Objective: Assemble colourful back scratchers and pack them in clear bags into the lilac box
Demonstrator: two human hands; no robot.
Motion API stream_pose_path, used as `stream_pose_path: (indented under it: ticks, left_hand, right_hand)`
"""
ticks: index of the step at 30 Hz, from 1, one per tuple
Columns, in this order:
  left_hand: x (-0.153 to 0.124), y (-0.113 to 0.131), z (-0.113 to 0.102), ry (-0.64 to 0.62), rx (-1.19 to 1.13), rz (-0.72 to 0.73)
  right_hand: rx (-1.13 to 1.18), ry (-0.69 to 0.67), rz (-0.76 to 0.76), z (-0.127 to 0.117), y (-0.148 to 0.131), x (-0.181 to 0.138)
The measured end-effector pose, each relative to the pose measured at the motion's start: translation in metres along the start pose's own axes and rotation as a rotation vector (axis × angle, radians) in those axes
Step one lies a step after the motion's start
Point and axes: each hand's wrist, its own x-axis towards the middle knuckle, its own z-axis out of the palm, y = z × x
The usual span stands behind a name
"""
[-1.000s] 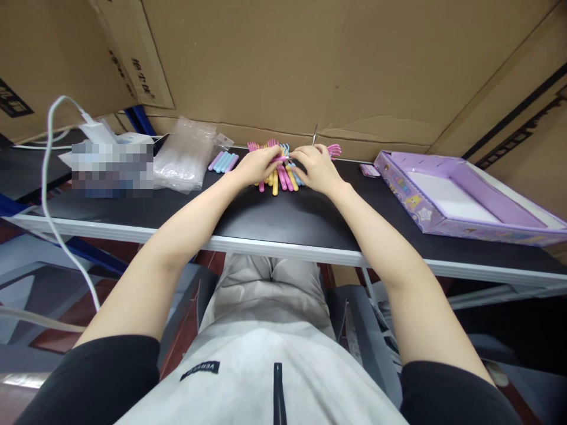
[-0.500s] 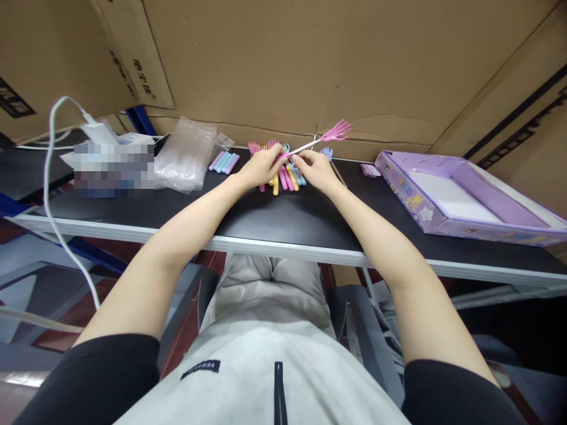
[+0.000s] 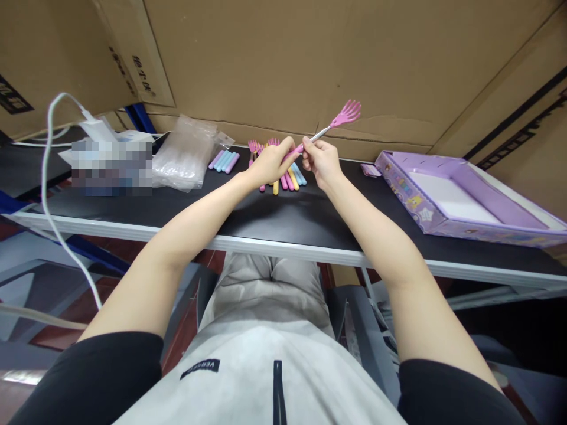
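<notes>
Through the head camera I look down past the wearer's pale grey clothing (image 3: 248,366) onto a smooth black surface (image 3: 287,221) with a silvery metal edge. My landmark is the shallow, open purple cardboard box (image 3: 478,229) with printed sides, which lies on it. Left of the box, slim pink, yellow and blue handles (image 3: 289,181) fan out, partly covered by the left hand (image 3: 271,164). That hand is wrapped round the pink grip of a claw-headed pink stick with a silvery rod (image 3: 338,120); the right hand (image 3: 325,164) pinches the same stick near where grip meets rod. I see it slant upward, its claw raised, left of the box. A small pink packet (image 3: 370,170) sits just beside the box. Well left of the box lie short pastel purple and blue sticks (image 3: 225,162), then a clear plastic bag (image 3: 183,154). Behind the box stands a brown cardboard wall (image 3: 310,59).
</notes>
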Motion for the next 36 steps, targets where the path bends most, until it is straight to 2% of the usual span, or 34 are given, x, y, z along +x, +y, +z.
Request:
stream_pose_path:
  ticks: [14, 29, 36]
  left_hand:
    - [0.009, 0.007, 0.003, 0.041, 0.142, 0.033]
    - [0.011, 0.038, -0.009, -0.096, 0.393, -0.061]
    - [0.011, 0.049, -0.012, -0.136, 0.430, -0.080]
  right_hand:
    - [0.009, 0.068, 0.049, -0.004, -0.010, 0.009]
    - [0.040, 0.142, 0.103, -0.010, -0.008, 0.016]
    - [0.014, 0.141, 0.108, -0.013, -0.008, 0.021]
